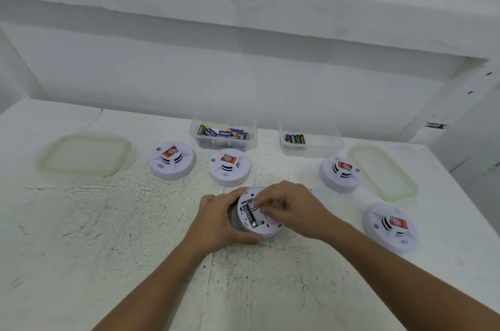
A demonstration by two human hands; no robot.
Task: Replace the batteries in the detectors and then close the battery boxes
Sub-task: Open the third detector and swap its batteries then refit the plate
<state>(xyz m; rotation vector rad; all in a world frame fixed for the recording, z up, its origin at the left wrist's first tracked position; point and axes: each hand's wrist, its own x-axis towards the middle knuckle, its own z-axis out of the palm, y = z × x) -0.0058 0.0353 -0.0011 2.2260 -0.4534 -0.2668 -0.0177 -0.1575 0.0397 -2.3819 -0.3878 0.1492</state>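
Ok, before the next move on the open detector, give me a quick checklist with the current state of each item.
1. Detector steadied: left hand grips its rim; ok.
2. Battery box open and facing up; ok.
3. First battery seated in the box; ok.
4. Second slot filled: right hand covers it; cannot tell.
5. Spare batteries available: left tub and right tub both uncovered, with batteries inside; ok.
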